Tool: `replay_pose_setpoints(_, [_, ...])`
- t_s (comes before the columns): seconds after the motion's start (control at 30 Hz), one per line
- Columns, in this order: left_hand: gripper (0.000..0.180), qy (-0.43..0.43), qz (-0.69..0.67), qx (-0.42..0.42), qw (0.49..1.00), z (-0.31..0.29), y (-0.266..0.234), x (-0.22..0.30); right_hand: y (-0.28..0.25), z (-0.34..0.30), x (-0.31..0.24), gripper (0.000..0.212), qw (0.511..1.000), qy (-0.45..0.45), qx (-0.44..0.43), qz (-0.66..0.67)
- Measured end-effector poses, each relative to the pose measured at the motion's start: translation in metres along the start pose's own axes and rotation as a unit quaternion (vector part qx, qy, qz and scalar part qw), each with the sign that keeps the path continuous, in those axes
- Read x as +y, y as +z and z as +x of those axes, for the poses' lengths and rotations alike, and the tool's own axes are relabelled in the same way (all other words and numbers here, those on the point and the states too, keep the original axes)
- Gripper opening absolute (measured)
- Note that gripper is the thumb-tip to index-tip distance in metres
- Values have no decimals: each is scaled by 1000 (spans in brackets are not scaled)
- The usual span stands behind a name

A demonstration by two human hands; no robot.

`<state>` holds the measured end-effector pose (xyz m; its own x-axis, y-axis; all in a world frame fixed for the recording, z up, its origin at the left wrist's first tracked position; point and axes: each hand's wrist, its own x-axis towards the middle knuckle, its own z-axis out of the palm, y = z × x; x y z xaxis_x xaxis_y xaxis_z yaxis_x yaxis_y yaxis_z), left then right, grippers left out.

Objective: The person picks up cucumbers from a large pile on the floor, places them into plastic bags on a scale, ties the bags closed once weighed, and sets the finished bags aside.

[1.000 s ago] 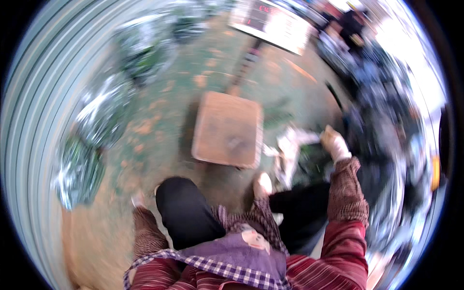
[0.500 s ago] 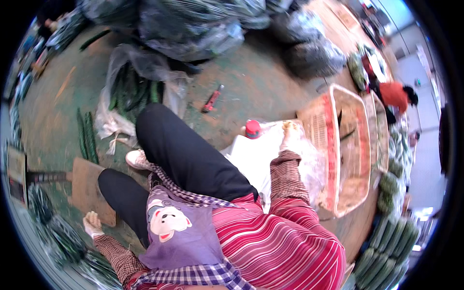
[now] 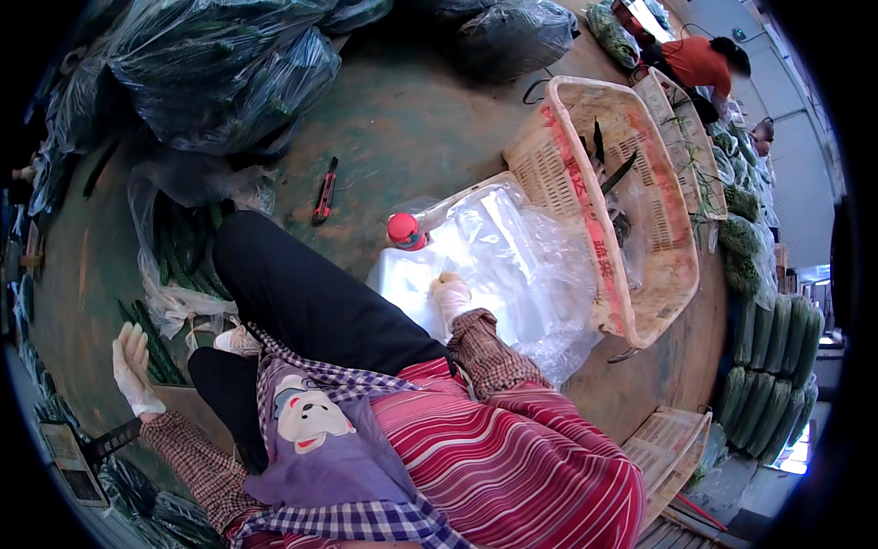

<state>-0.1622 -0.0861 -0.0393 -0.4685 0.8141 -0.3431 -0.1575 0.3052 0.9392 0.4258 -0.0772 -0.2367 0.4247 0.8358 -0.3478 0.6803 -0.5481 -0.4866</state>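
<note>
Apparently bag-picking step: right hand [image 3: 451, 295] curled on clear plastic sheets [image 3: 498, 242] beside the crate [image 3: 553, 151], can't tell if pinching any, left hand [image 3: 135, 371] loosely spread, empty; next move likely calls for separating one sheet.

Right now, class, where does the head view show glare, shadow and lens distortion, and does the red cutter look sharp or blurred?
Head view: white glare on the clear plastic bags by the right hand; head view: dim shading over cucumbers in the open bag; head view: fisheye bending of the pale wall at right; head view: red cutter fairly sharp.
</note>
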Motion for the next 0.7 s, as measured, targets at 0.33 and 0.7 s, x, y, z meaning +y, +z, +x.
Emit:
replay_pose_setpoints(0.33, [67, 464, 267, -451, 714, -116, 325, 50, -170, -85, -184, 28, 802, -495, 60, 329])
replay_pose_setpoints(0.7, [14, 229, -285, -218, 905, -143, 275, 53, -85, -53, -109, 36, 962, -245, 5, -121])
